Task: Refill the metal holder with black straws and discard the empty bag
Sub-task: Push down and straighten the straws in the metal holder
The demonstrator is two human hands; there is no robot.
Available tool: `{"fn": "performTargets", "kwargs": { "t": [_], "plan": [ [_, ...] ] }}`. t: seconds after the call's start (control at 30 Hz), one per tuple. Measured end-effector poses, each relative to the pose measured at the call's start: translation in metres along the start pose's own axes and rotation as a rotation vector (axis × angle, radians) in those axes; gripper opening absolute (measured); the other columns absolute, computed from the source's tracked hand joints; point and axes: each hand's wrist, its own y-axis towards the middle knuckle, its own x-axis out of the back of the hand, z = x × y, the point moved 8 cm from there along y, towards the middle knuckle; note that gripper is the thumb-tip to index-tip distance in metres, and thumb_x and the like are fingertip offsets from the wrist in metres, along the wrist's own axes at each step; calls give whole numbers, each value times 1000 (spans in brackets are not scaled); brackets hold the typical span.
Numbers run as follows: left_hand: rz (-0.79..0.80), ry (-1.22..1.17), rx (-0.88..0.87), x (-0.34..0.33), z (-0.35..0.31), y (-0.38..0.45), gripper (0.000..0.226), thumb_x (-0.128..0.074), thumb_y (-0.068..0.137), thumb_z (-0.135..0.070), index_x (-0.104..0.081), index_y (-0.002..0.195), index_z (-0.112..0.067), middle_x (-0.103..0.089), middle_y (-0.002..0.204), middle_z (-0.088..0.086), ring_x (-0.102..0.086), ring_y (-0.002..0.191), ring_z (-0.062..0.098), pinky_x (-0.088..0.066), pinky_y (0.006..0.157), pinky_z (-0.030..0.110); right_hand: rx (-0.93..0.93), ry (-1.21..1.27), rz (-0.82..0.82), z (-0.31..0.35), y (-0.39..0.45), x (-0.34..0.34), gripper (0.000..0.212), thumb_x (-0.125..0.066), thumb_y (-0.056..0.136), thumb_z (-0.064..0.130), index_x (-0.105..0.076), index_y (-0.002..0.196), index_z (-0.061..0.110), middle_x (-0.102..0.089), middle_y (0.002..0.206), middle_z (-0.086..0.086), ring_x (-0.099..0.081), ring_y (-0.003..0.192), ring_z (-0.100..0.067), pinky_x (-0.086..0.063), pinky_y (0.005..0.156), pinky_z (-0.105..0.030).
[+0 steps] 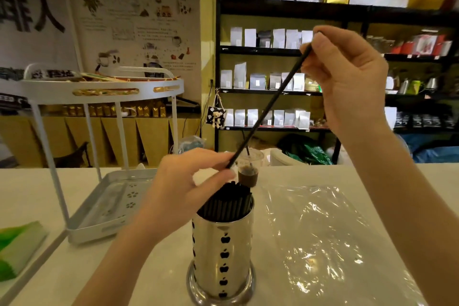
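The shiny metal holder (pixel 222 253), punched with apple shapes, stands on the counter near the front, packed with black straws (pixel 227 202). One long black straw (pixel 269 107) slants above it. My right hand (pixel 347 82) pinches its upper end, and my left hand (pixel 186 189) grips its lower end just above the holder's left rim. The clear empty bag (pixel 323 238) lies flat on the counter to the right of the holder.
A plastic cup (pixel 249 169) with a little brown drink and a straw stands just behind the holder. A white two-tier rack (pixel 99 89) with a metal tray (pixel 109 206) fills the left. A green packet (pixel 17 248) lies at the far left. Shelves of bags line the back wall.
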Motion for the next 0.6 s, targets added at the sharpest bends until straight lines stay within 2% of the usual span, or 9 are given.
{"fn": "performTargets", "kwargs": {
  "t": [0.1,0.2,0.27,0.33,0.37,0.43,0.53,0.6],
  "plan": [
    [-190,-55,19,30,5,0,31,-52,74,-35,-60,100,-22,-67,86,-12,-63,82,-3,-50,69,8,-149,99,-100,-28,-12,20,11,-59,88,8,-66,88,17,-73,71,6,-67,68,-7,-53,63,-18],
    [-471,-83,50,67,16,-3,18,-60,78,-22,-63,95,-27,-65,82,-26,-64,77,-6,-50,70,8,-405,15,-110,-72,-43,31,6,-61,85,14,-66,84,16,-72,72,5,-68,70,-8,-54,63,-18],
    [-643,-118,61,85,23,-4,18,-62,81,-18,-63,99,-21,-65,80,-27,-65,79,-5,-50,73,10,-587,-98,31,-105,-75,23,7,-62,84,17,-67,81,14,-73,70,3,-67,66,-7,-54,59,-17],
    [-725,-160,74,94,29,0,25,-62,82,-18,-61,106,-12,-66,90,-12,-66,82,-1,-52,77,15,-668,-259,273,-127,-107,6,11,-63,83,21,-71,80,15,-75,74,4,-68,69,-8,-53,59,-15],
    [-722,-172,83,95,30,4,26,-62,82,-18,-61,107,-11,-67,92,-4,-67,84,3,-53,79,18,-679,-321,380,-133,-121,-2,11,-64,83,22,-73,79,19,-75,77,6,-68,72,-6,-53,61,-13],
    [-654,-111,90,90,30,12,27,-62,82,-18,-60,109,-12,-67,99,2,-67,83,6,-53,80,20,-661,-376,492,-138,-137,-15,15,-65,82,19,-74,73,27,-73,78,9,-65,75,2,-48,62,-6],
    [-497,89,59,75,20,19,28,-63,81,-17,-58,108,-13,-65,97,-1,-64,76,-2,-51,76,11,-583,-401,493,-135,-139,-21,22,-61,85,14,-73,74,29,-70,85,9,-63,78,4,-48,67,-5],
    [-386,168,33,62,15,19,27,-64,79,-17,-60,106,-14,-65,92,-4,-64,76,2,-50,76,11,-542,-385,488,-130,-138,-24,23,-57,89,15,-74,80,28,-72,86,7,-63,84,-2,-49,73,-8]
  ]
}}
